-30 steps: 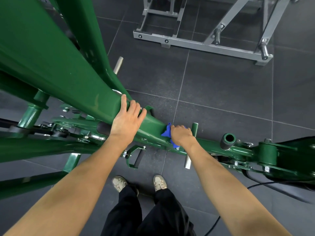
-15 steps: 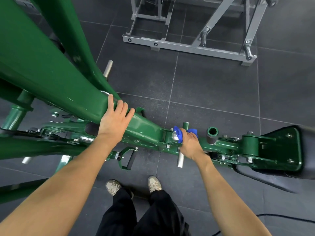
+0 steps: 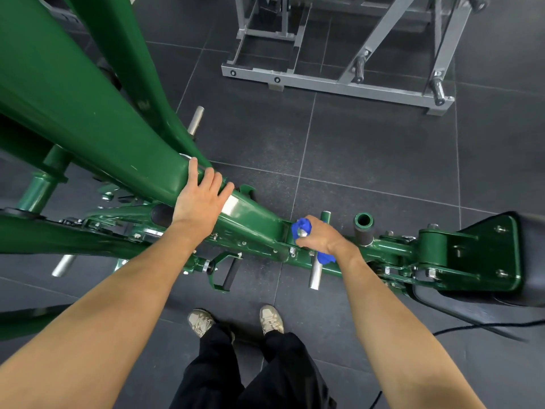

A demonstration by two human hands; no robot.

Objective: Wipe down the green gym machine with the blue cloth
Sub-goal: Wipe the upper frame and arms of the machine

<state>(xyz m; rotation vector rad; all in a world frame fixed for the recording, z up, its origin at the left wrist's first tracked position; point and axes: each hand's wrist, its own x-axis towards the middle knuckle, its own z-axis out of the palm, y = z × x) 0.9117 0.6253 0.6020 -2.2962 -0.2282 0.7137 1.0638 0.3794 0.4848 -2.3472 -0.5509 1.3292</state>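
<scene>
The green gym machine point(image 3: 88, 119) fills the left half and runs low across the middle to the right. My left hand point(image 3: 203, 196) rests flat on its thick sloping beam, fingers spread over the top. My right hand point(image 3: 321, 236) grips the blue cloth point(image 3: 302, 227) against the low horizontal bar, right beside a silver peg point(image 3: 315, 271). Blue cloth shows both above my fingers and below my wrist.
A grey steel machine frame point(image 3: 339, 84) stands on the dark tiled floor at the back. A black pad point(image 3: 525, 261) sits at the green machine's right end, a black cable point(image 3: 477, 327) below it. My shoes point(image 3: 236, 320) are near the bar.
My right hand with the cloth slid right along the low bar from the beam's foot to the silver peg. The left hand stayed on the beam. The view shifted slightly.
</scene>
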